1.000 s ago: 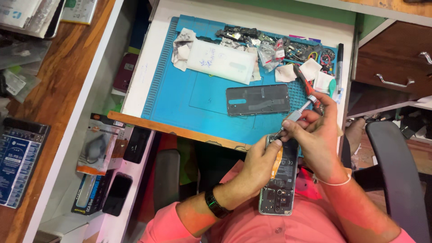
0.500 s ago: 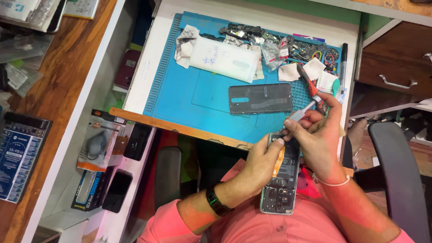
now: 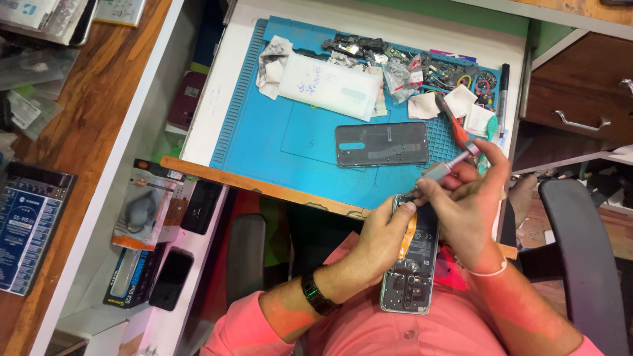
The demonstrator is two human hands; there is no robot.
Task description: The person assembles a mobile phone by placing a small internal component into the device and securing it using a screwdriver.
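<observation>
Head view: left hand [image 3: 382,240] grips an opened phone [image 3: 411,264] over the lap; right hand [image 3: 465,204] pinches a screwdriver [image 3: 443,169] at its top edge; small parts [image 3: 422,66] litter the blue mat [image 3: 310,138]

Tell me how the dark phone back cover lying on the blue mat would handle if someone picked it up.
The phone back cover looks like a thin flat panel, so it is probably light and may flex a little. Its surface looks smooth, so it could slip from fingertips. It lies flush on the blue mat, so lifting an edge may be fiddly; it should not roll.
</observation>
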